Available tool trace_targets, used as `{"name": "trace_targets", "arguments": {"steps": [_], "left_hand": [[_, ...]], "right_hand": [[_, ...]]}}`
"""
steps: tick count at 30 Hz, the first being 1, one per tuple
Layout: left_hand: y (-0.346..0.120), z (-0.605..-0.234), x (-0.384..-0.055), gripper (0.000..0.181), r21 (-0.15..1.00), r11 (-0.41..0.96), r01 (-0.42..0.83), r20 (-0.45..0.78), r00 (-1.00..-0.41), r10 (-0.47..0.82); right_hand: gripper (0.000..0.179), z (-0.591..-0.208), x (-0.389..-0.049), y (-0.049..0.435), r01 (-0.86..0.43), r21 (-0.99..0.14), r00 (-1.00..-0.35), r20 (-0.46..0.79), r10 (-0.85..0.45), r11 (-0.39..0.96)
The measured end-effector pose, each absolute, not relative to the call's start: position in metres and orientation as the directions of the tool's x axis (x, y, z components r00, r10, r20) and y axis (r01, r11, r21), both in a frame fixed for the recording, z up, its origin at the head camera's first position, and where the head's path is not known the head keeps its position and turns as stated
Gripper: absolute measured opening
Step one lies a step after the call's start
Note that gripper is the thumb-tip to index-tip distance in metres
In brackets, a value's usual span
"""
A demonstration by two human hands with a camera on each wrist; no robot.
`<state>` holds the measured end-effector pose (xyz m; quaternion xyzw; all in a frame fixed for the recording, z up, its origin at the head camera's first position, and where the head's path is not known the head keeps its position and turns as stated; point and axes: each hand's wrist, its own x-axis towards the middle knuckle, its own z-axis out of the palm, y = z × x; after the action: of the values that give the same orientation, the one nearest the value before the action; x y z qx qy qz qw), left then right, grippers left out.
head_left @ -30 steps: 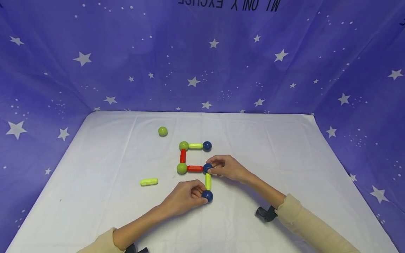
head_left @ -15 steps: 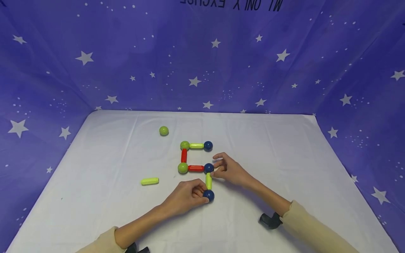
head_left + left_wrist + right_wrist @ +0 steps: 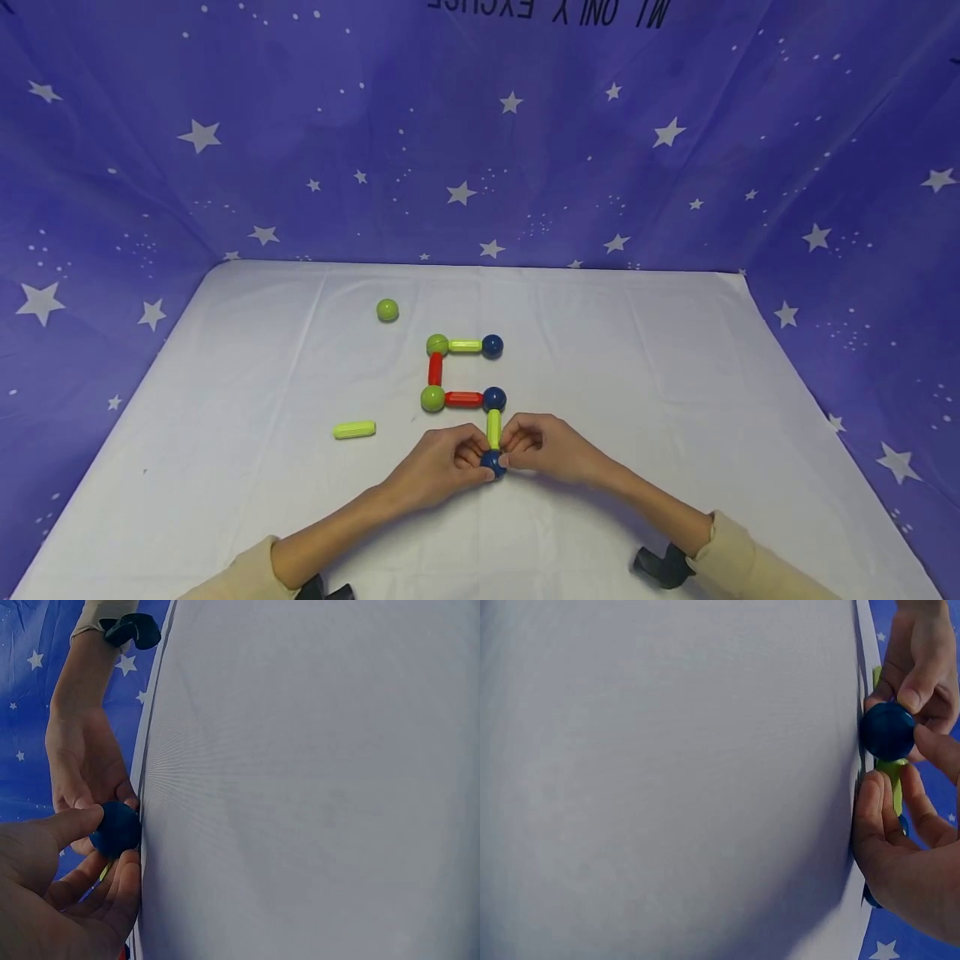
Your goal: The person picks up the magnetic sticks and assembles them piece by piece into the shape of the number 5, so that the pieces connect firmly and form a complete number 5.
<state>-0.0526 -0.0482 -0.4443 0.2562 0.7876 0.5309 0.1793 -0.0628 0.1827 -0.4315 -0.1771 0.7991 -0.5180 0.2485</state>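
Note:
In the head view, magnetic balls and rods form a stepped chain on the cloth. At its near end sits a blue ball (image 3: 492, 461), joined to a yellow-green rod (image 3: 493, 428). My left hand (image 3: 437, 467) pinches that ball from the left. From the right, my right hand (image 3: 557, 450) holds the same ball, its thumb on it and its fingers curled by the rod. Both wrist views show the blue ball (image 3: 116, 829) between the hands. Beyond the rod come another blue ball (image 3: 494, 399), a red rod (image 3: 463, 399) and a green ball (image 3: 432, 398).
The chain continues with a red rod (image 3: 435, 371), green ball (image 3: 437, 345), yellow-green rod (image 3: 466, 346) and blue ball (image 3: 492, 346). A loose yellow-green rod (image 3: 354, 430) lies left, a loose green ball (image 3: 387, 310) farther back. Starry blue fabric (image 3: 480, 150) surrounds the white-covered table (image 3: 637, 350).
My right hand has left the middle blue ball and moved toward me, down to the near blue ball. The left hand has kept its place on that near ball.

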Motion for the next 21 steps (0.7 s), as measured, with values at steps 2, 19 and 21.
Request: {"name": "trace_targets", "arguments": {"steps": [2, 19, 21], "left_hand": [[-0.048, -0.444, -0.053, 0.019, 0.929, 0.299, 0.218, -0.003, -0.805, 0.594], [-0.088, -0.41, -0.097, 0.021, 0.897, 0.387, 0.213, 0.021, -0.896, 0.444], [-0.1, -0.405, -0.109, 0.024, 0.881, 0.428, 0.202, 0.024, -0.922, 0.386]], "right_hand": [[0.02, -0.431, -0.061, 0.181, -0.023, -0.922, -0.803, -0.213, -0.556, 0.387], [0.022, -0.433, -0.062, 0.181, -0.013, -0.921, -0.788, -0.23, -0.571, 0.388], [0.022, -0.433, -0.062, 0.181, -0.018, -0.92, -0.786, -0.228, -0.575, 0.39]]}}
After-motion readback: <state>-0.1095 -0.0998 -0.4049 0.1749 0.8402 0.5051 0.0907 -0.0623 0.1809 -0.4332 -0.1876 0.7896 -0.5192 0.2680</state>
